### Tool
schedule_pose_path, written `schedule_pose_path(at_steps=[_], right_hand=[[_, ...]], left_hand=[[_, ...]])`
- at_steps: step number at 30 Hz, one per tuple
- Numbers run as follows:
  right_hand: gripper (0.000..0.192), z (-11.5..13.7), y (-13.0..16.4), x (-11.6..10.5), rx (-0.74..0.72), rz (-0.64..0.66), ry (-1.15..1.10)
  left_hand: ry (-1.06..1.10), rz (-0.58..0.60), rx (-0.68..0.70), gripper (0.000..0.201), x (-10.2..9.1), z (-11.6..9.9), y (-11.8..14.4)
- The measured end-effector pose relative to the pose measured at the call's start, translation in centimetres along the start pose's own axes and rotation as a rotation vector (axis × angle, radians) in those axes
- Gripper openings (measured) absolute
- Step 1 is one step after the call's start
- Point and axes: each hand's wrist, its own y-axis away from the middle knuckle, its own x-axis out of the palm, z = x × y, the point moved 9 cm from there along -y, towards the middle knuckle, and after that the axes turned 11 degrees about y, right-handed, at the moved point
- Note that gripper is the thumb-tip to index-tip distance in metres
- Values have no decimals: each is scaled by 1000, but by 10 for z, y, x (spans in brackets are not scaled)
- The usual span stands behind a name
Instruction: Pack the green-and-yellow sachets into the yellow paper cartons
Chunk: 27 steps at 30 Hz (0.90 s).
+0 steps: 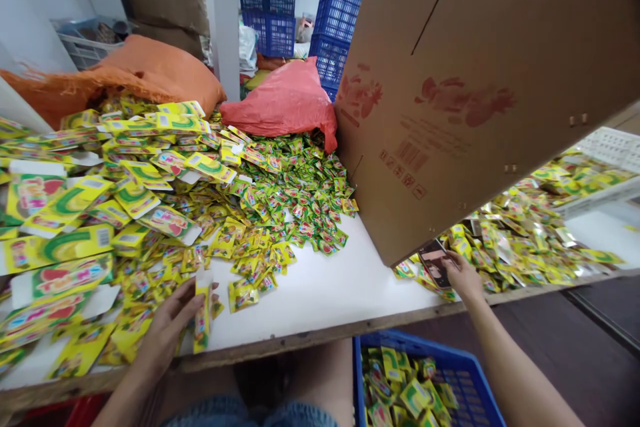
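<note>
From the head camera, we are pinching a light, floppy, slick sachet strip (202, 317) in our left hand (167, 330) at the near table edge (310, 330); best held flat. Our right hand (463, 275), fingers curled, is touching the big, stiff cardboard box's (470, 93) low corner.

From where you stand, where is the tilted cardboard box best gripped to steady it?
Probably at its low corner, from below on the right side. The cardboard box leans on that corner at the white table, and the right hand already reaches there. The left hand holds a folded yellow carton, so it is busy.
</note>
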Motion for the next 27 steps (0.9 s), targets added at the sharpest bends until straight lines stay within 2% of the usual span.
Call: schedule_pose_path(at_steps=[7, 11, 15, 27], right_hand=[[45, -3, -3, 1, 11, -47, -38], [45, -5, -4, 3, 17, -55, -56], [46, -6, -4, 3, 22, -60, -73], [49, 4, 6, -4, -3, -66, -21]], left_hand=[[-65, -24, 11, 64, -1, -2, -1], [-58, 11, 14, 61, 2, -2, -1], [-42, -7, 29, 59, -1, -1, -2], [-68, -9, 32, 61, 1, -4, -1]])
